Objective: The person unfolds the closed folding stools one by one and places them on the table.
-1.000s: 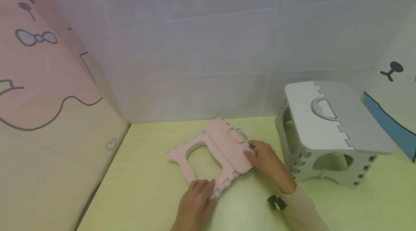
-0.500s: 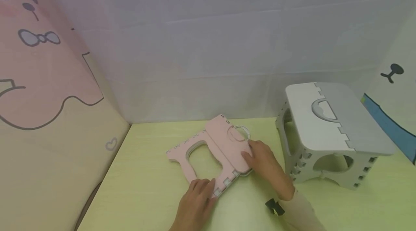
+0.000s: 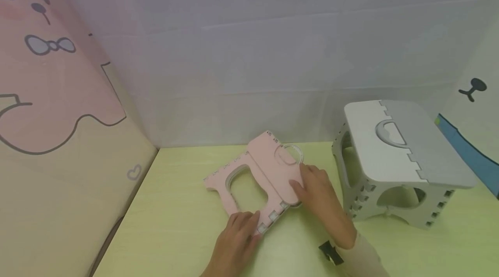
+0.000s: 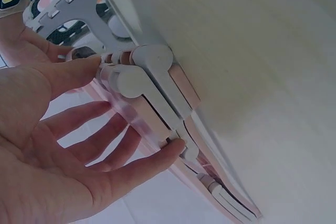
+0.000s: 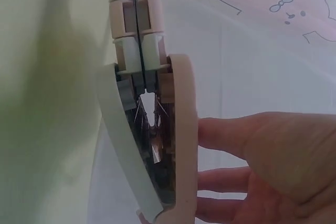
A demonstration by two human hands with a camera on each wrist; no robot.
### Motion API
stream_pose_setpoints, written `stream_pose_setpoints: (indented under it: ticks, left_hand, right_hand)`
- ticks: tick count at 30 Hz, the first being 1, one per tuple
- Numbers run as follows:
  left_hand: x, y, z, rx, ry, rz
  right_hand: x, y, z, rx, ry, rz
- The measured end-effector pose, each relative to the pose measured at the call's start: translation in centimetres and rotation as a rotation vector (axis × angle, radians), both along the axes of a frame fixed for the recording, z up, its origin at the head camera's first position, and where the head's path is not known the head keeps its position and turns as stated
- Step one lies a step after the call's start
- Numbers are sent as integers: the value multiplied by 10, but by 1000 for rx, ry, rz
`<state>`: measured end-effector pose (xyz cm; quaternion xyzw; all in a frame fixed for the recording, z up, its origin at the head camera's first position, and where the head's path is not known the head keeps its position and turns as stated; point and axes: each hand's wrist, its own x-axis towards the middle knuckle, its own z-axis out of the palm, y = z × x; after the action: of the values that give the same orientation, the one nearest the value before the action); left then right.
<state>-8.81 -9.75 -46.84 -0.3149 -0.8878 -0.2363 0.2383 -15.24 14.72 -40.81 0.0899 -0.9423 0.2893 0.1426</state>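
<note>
A pink folding stool (image 3: 269,160), folded flat with its loop handle at the far right, lies slantwise on the table between my hands. My left hand (image 3: 235,240) grips the near end of its leg panel, thumb and fingers at the hinged edge, as the left wrist view shows. My right hand (image 3: 319,190) holds the right end of the folded seat, with the thumb on the pink face. In the right wrist view the pink seat half (image 5: 185,140) and the pale seat half (image 5: 126,140) stand slightly apart, with folded inner parts between them.
A white and grey folding stool (image 3: 393,138) stands unfolded and upright to the right, close to my right forearm. A pale wall (image 3: 234,73) rises behind the yellow-green table (image 3: 175,225). A patterned side panel (image 3: 70,138) borders the left.
The handle end of the pink stool has shifted slightly up and away from me, the right hand moving with it. The left hand stays at the near edge.
</note>
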Motion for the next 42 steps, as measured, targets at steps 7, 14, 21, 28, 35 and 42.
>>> stream_pose_setpoints:
  ticks: [7, 14, 21, 28, 35, 42]
  left_hand:
    - [-2, -1, 1, 21, -39, -14]
    - [-5, 1, 2, 45, -59, -34]
    - [-8, 3, 2, 63, -59, -56]
    - [-10, 4, 3, 94, -65, -92]
    - [-11, 0, 3, 75, -83, -98]
    - [-11, -2, 0, 75, -112, -112]
  right_hand:
    - [6, -2, 12, 0, 9, -39]
    - [10, -3, 20, -12, 31, -55]
    - [14, -1, 28, -4, 52, -74]
    - [14, 4, 36, -82, 47, -67]
    - [17, 12, 44, -295, -42, -61]
    - [14, 21, 46, -418, -126, -13]
